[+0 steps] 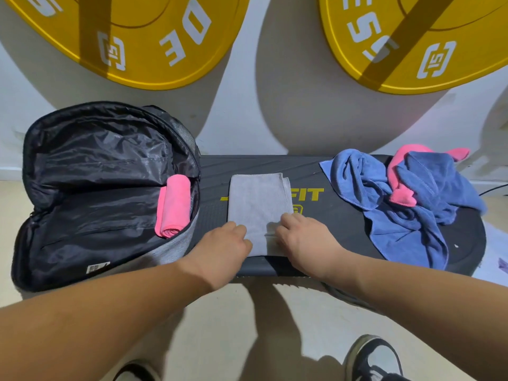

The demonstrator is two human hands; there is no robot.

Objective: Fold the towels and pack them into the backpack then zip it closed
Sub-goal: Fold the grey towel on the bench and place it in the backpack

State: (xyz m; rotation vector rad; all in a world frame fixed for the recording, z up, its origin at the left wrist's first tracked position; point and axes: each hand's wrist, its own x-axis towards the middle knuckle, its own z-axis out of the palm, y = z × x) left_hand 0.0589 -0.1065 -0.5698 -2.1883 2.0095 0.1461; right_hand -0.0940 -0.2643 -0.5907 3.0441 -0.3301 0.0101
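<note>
- Both hands are side by side at 6 o'clock: the left hand [228, 243] and right hand [302, 235] each grip the near edge of the folded grey towel [258, 199], fingers curled.
- That towel lies flat mid-counter [330, 224], covering part of the yellow lettering.
- At 9 o'clock the backpack [90, 204] lies unzipped with its flap open. One rolled pink towel [173, 204] rests against its right wall.
- Loose blue towels [406, 215] and a crumpled pink towel [398, 171] are heaped at 3 o'clock.
- Fingertips are hidden under the knuckles. Yellow weight plates [143, 50] at 12 o'clock and a shoe [376, 358] at 5 o'clock are cut off.
</note>
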